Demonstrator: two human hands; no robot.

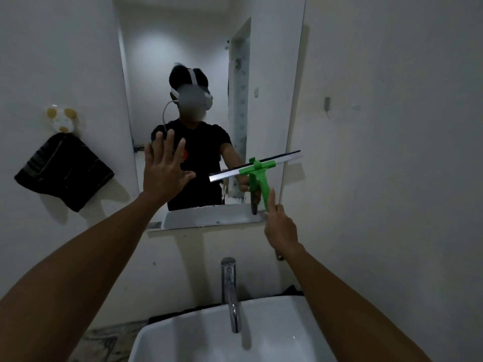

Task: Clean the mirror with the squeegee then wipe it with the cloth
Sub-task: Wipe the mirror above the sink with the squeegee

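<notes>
A tall wall mirror (203, 61) hangs above the sink and shows a person's reflection. My right hand (281, 226) grips the green handle of a squeegee (257, 169), whose long blade lies tilted against the lower right part of the glass. My left hand (164, 168) is raised flat in front of the mirror's lower left, fingers spread, holding nothing. A dark cloth (64, 172) hangs from a wall hook to the left of the mirror.
A narrow shelf (209, 220) runs under the mirror. Below it stand a chrome tap (230, 291) and a white sink (274, 333). White walls close in on both sides.
</notes>
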